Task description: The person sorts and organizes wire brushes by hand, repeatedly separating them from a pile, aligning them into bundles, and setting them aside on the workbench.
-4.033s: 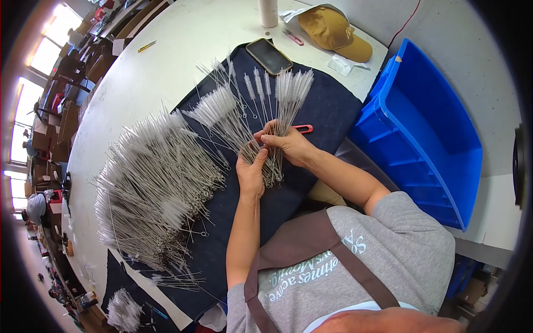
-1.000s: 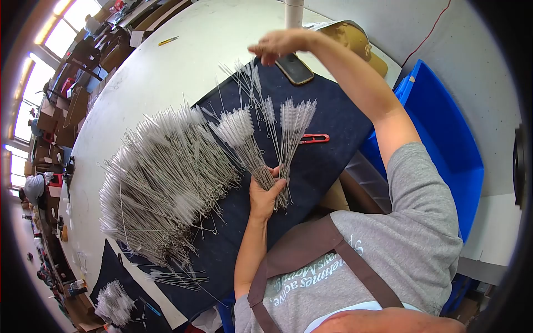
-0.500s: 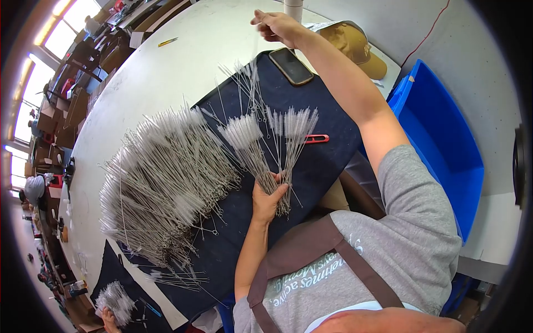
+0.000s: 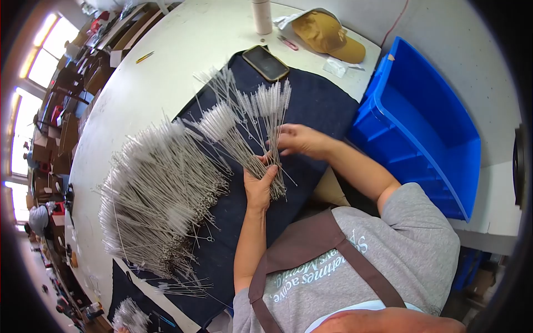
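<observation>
My left hand (image 4: 259, 187) is wrapped round the lower wire stems of a fanned bundle of white-bristled wire brushes (image 4: 219, 123), its thumb across the front. The bristle heads point away from me in separate clusters. Beside the stems on the right is my right hand (image 4: 304, 142), slightly blurred, its fingers loosely bent and apart at the wires. More loose brushes (image 4: 222, 86) lie beyond the bundle on the dark cloth (image 4: 325, 100). A large heap of the same brushes (image 4: 161, 188), with looped wire ends, fills the left side of the cloth.
A phone (image 4: 266, 62) rests on the cloth's far edge. Behind it are a red cutter (image 4: 287, 43), a pale bottle (image 4: 262, 16) and a tan cap (image 4: 327, 36). A blue bin (image 4: 413, 130) stands at right. Another person's brushes (image 4: 130, 316) show at lower left.
My right hand has come back from the far side of the table to the bundle. The red tool on the cloth is now out of sight. The view has shifted somewhat.
</observation>
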Demonstrator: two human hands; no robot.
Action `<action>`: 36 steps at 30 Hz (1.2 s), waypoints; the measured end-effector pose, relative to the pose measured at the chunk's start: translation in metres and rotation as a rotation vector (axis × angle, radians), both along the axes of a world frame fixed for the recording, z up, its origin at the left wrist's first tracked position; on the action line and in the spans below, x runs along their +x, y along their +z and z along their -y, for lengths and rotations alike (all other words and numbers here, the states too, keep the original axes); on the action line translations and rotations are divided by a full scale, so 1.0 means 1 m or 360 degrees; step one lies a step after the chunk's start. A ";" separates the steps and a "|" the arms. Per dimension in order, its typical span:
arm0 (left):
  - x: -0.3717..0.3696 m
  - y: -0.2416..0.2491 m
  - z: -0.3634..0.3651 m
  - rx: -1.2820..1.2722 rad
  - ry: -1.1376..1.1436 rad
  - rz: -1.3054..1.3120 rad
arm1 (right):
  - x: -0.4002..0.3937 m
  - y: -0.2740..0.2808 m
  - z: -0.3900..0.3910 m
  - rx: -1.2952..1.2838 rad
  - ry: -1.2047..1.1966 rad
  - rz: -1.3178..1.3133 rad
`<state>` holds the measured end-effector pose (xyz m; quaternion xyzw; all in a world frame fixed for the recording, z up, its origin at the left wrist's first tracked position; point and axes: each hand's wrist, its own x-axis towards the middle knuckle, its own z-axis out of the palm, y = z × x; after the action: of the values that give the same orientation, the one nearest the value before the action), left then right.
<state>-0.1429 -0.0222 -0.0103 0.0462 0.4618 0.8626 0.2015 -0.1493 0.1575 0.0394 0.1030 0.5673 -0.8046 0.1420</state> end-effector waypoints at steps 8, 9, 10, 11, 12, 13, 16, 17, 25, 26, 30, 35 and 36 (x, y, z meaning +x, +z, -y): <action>0.009 0.003 -0.014 -0.0064 0.0224 0.0032 | -0.002 -0.011 0.024 -0.0766 -0.0196 0.0040; 0.008 0.000 -0.013 -0.0084 0.0223 0.0018 | -0.001 -0.013 0.022 -0.0781 -0.0192 0.0041; 0.006 -0.006 -0.011 -0.0103 0.0219 0.0004 | -0.001 -0.015 0.020 -0.0794 -0.0193 0.0041; 0.006 -0.009 -0.011 -0.0121 0.0212 -0.0008 | 0.000 -0.016 0.019 -0.0806 -0.0197 0.0042; 0.006 -0.008 -0.012 -0.0123 0.0224 -0.0025 | 0.002 -0.016 0.019 -0.0832 -0.0215 0.0042; 0.007 -0.005 -0.014 -0.0122 0.0236 -0.0041 | 0.003 -0.014 0.019 -0.0855 -0.0233 0.0043; 0.008 -0.005 -0.017 -0.0113 0.0258 -0.0060 | 0.004 -0.022 0.016 -0.0888 -0.0214 -0.0027; 0.008 -0.007 -0.017 -0.0111 0.0262 -0.0063 | 0.004 -0.025 0.014 -0.0895 -0.0195 -0.0063; 0.006 0.002 -0.021 -0.0097 -0.0053 -0.0025 | 0.004 -0.022 0.018 -0.0416 -0.0031 0.0039; 0.006 0.003 -0.021 -0.0080 -0.0034 0.0042 | 0.004 -0.023 0.018 -0.0494 -0.0073 0.0044; 0.008 -0.001 -0.021 0.0007 -0.0023 0.0130 | 0.003 -0.031 0.022 -0.0619 -0.0313 0.0012; 0.005 0.007 -0.025 -0.0113 0.0126 -0.0051 | 0.003 -0.032 0.024 -0.0636 -0.0323 -0.0073; 0.005 0.010 -0.026 -0.0122 0.0150 -0.0077 | 0.002 -0.033 0.024 -0.0608 -0.0307 -0.0097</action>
<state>-0.1379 0.0035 -0.0005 0.0374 0.5010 0.8514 0.1509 -0.1470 0.1337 0.0066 0.1037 0.3960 -0.9101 0.0640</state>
